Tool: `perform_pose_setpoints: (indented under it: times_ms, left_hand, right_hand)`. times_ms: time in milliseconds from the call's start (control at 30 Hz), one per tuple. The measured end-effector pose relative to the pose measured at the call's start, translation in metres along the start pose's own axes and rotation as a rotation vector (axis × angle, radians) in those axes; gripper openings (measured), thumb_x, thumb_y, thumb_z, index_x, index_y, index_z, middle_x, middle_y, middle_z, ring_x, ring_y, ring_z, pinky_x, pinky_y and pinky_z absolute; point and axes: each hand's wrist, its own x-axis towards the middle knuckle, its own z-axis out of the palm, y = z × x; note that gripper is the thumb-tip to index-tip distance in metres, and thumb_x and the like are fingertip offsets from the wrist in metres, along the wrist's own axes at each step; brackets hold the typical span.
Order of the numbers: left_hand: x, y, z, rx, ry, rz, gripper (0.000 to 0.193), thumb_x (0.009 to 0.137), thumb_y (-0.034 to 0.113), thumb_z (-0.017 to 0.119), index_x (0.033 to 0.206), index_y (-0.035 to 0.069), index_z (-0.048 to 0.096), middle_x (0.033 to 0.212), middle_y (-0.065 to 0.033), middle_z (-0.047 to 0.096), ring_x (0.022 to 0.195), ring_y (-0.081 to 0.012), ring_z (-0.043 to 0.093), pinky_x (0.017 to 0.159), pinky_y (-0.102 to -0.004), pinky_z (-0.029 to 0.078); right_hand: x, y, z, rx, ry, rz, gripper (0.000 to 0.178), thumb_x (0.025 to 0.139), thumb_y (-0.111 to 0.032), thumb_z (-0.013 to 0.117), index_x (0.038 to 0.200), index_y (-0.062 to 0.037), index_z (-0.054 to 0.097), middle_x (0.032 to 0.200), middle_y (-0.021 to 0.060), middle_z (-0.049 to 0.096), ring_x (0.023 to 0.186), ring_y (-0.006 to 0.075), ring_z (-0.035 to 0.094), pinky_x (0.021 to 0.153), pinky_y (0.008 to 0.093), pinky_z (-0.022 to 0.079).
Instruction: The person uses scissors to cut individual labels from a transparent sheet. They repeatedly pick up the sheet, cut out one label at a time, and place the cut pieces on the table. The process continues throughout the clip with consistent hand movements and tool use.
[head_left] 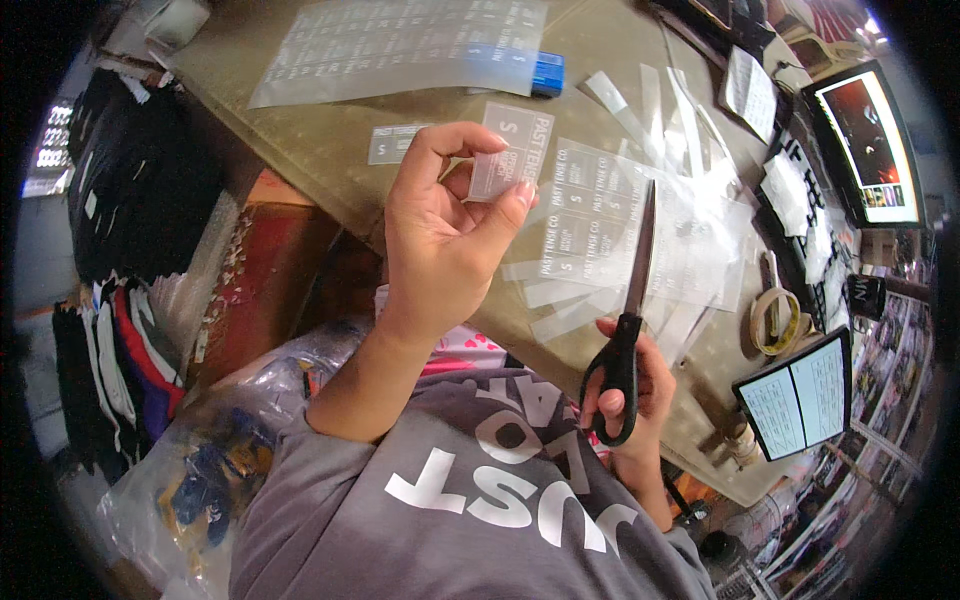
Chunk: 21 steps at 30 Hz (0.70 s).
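Observation:
Raised over the table's near edge, my left hand [440, 240] pinches a small clear label [508, 150] with white print between thumb and fingers. In my right hand [652, 385] is a pair of black-handled scissors [624, 365], fingers in the loops and blades together, pointing away from me. The tips lie over a translucent sheet of printed labels [585, 215] on the table. Long clear strips [655, 115] lie around that sheet. Behind my left hand rests another small cut label [385, 146], partly covered by the fingers.
A large printed label sheet [390, 50] covers the table's [310, 150] far side, beside a blue box [547, 76]. At right are tape rolls [775, 322], a monitor [868, 150], a tablet-like screen [795, 392] and a paper-covered keyboard [800, 195]. Dark clothes [140, 190] and a plastic bag [225, 460] stand left.

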Motion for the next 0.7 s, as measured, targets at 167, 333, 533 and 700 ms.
perform_pose_setpoints:
  times_ms: [167, 333, 533, 700]
  left_hand:
    - [-0.005, 0.003, 0.018, 0.062, -0.074, -0.042, 0.026, 0.081, -0.013, 0.057, 0.105, -0.002, 0.053, 0.101, -0.0057, 0.054, 0.091, -0.0097, 0.058, 0.076, -0.0213, 0.05]
    - [-0.005, 0.007, 0.027, -0.008, -0.093, -0.088, 0.02, 0.083, -0.009, 0.06, 0.102, -0.004, 0.059, 0.103, -0.0074, 0.057, 0.087, -0.0105, 0.059, 0.077, -0.0224, 0.049]
    - [-0.018, -0.005, 0.056, -0.17, 0.006, -0.001, 0.016, 0.082, -0.008, 0.064, 0.095, -0.003, 0.057, 0.093, -0.0056, 0.058, 0.083, -0.0106, 0.059, 0.075, -0.0226, 0.05]
    - [-0.024, -0.009, 0.073, -0.181, 0.087, -0.004, 0.018, 0.079, -0.009, 0.066, 0.09, 0.0, 0.054, 0.087, -0.0032, 0.057, 0.08, -0.0086, 0.058, 0.07, -0.0203, 0.05]
  right_hand:
    - [-0.008, -0.002, -0.002, 0.143, -0.017, -0.019, 0.086, 0.073, -0.056, 0.072, 0.122, 0.0089, 0.045, 0.064, 0.0018, 0.054, 0.055, 0.0084, 0.053, 0.052, 0.0196, 0.039]
    - [-0.008, -0.008, -0.005, 0.182, -0.002, 0.017, 0.085, 0.074, -0.058, 0.071, 0.123, 0.0072, 0.045, 0.067, 0.0019, 0.054, 0.058, 0.0087, 0.053, 0.053, 0.0201, 0.039]
    - [-0.002, 0.004, -0.006, 0.131, -0.057, -0.091, 0.083, 0.077, -0.057, 0.069, 0.126, 0.0047, 0.043, 0.067, 0.0003, 0.053, 0.059, 0.008, 0.051, 0.053, 0.0215, 0.038]
    - [0.01, 0.002, 0.002, 0.075, -0.069, -0.191, 0.076, 0.079, -0.05, 0.069, 0.128, 0.003, 0.042, 0.063, 0.0023, 0.053, 0.057, 0.0093, 0.051, 0.051, 0.0234, 0.038]
